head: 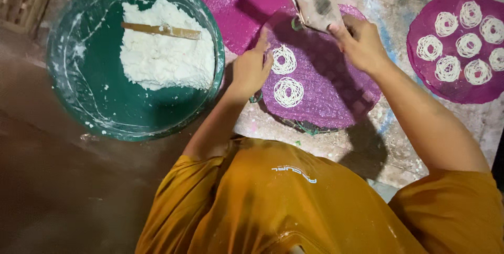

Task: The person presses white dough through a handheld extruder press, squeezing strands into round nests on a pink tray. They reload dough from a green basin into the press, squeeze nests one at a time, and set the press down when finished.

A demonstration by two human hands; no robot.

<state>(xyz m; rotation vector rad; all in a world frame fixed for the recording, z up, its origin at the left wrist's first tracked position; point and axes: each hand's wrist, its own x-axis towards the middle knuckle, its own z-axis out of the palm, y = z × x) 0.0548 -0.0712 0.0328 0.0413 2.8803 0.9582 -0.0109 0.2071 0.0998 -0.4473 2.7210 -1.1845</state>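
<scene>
You're working under warm, dim light from above; your arms throw soft shadows across the purple mat (336, 102), the left side falls dark, and focus stays fairly sharp.

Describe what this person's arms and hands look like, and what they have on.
Both arms are bare from above the elbow down. The left hand and right hand wear no gloves, and no rings, watch or bracelets show. Short sleeves of a mustard-orange T-shirt cover the upper arms; the shirt carries a small white printed mark.
</scene>
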